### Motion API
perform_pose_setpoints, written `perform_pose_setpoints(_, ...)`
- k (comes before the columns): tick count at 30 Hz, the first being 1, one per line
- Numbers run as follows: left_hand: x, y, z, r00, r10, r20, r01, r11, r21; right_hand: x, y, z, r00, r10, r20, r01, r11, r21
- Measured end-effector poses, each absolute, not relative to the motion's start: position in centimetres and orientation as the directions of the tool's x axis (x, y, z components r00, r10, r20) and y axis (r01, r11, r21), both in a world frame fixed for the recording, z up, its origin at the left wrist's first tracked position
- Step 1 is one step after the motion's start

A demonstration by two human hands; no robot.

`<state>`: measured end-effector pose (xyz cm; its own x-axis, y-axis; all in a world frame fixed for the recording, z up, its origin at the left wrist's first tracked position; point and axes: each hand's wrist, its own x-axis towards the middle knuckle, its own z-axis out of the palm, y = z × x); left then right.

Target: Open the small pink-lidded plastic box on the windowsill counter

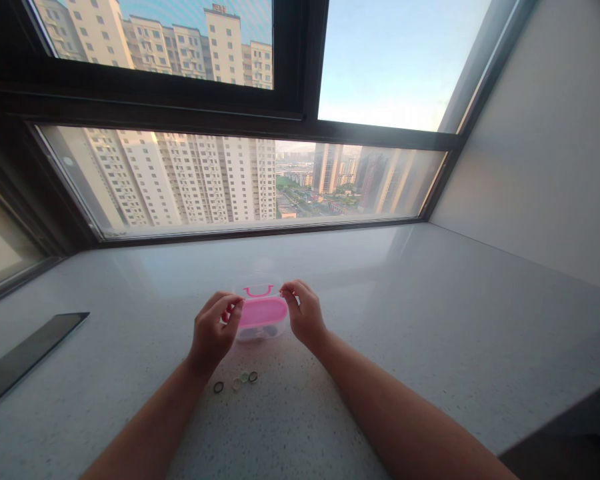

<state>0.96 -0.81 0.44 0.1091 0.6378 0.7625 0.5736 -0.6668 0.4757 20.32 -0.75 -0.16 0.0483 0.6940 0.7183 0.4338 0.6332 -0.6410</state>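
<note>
A small see-through plastic box [260, 333] stands on the counter, with a few dark things showing dimly inside. A pink tray [264, 311] covers its top, and behind it a clear lid with a pink handle [259, 291] is raised. My left hand [218, 328] pinches the box at its left rim, thumb and fingers together. At the right back corner, near the lid's edge, the fingertips of my right hand [303, 308] are closed on it too. Exactly which edge each hand grips is too small to tell. Several small rings, one of them a dark ring [219, 387], lie in front of the box.
A flat dark device [30, 360], like a tablet or phone, lies at the left on the speckled white counter [405, 320]. A dark-framed window [300, 127] rises behind, with tall buildings outside. A white wall [545, 167] bounds the right side.
</note>
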Motion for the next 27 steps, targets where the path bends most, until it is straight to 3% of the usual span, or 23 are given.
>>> perform_pose_setpoints(13,0.97,-0.95,0.51,0.097,0.615,0.783,0.581,-0.674,0.457,20.25,-1.15,0.3,0.019,0.631,0.776,0.433,0.694,-0.575)
perform_pose_setpoints(27,1.02,-1.15,0.64,0.091,0.614,0.784,0.599,-0.663,0.449,20.15,-0.84,-0.04,0.031,0.647,0.762,0.439,0.676,-0.592)
